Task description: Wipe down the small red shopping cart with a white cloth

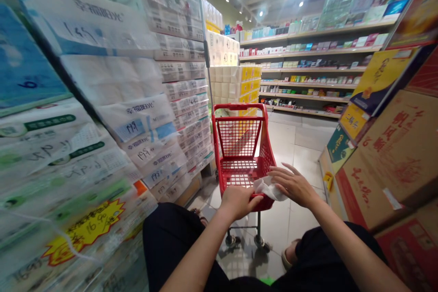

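A small red shopping cart (241, 146) stands in the aisle right in front of me, its basket empty. My left hand (238, 200) is curled around the cart's near rim. A crumpled white cloth (268, 188) lies on that rim, and my right hand (293, 185) rests on it with fingers spread flat. Both forearms reach forward over my dark trousers.
Tall stacks of wrapped tissue packs (102, 114) with price tags wall the left side. Cardboard boxes (393, 155) are stacked on the right. Shelves of small products (308, 73) run across the back, beyond a tiled floor (301, 146). A metal pole (205, 50) rises behind the cart.
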Available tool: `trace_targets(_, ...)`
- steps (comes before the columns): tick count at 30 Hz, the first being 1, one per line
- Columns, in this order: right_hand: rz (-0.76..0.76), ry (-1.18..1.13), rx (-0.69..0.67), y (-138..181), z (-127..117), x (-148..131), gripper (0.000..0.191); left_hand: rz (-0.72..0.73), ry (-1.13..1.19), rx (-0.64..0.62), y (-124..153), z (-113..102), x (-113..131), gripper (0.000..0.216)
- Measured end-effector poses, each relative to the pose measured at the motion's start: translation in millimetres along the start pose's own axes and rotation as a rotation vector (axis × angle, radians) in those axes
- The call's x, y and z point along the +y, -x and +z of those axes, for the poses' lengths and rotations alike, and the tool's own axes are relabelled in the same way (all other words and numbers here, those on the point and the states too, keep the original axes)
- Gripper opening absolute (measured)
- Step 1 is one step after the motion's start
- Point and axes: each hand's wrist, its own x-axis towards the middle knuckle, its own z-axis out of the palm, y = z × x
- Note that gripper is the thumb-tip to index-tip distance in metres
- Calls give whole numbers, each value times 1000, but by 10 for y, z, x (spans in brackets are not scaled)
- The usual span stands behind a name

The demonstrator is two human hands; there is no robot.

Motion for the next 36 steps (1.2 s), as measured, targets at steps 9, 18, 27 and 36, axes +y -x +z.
trace_targets(9, 98, -3, 60, 68, 216, -534, 27, 23, 30, -66, -70, -31, -11, 53)
trace_targets(18, 280, -130, 398, -15, 438, -977, 21, 71, 78, -46, -99, -40, -13, 75)
trace_targets(27, 647, -396, 443, 455, 715, -1279, 14, 117, 61, -94, -118, -68, 74, 71)
trace_targets(36, 924, -319, 628, 552, 661, -870, 22, 164, 115, 0, -151, -1, 109, 71)
